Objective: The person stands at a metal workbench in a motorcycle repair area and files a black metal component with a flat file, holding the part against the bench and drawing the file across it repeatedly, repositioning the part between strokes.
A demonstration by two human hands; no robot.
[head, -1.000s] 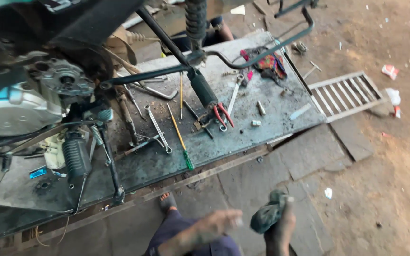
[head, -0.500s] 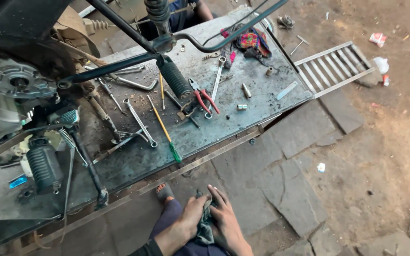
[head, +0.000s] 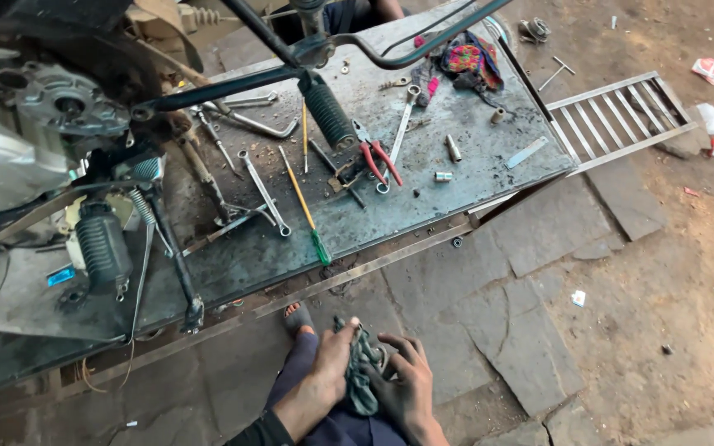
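the dark green rag [head: 360, 376] sits bunched low in view, over the person's lap, pressed between both hands. it looks soft, light and limp; any fold gives a hold. left hand [head: 326, 372] and right hand [head: 404, 384] are curled around it. the metal surface [head: 489, 165] lies well apart above.

Your hands [head: 365, 380] sit low over your lap, pressed round a rag [head: 360, 376], with open stone floor [head: 539, 330] to their right. Straight ahead, the counter [head: 423, 206] edge is bare near its right corner, but further in you meet a green-handled screwdriver [head: 301, 198], spanners [head: 264, 192] and red pliers [head: 380, 157]. A black frame bar [head: 233, 83] crosses above them, and the engine [head: 35, 132] fills the left
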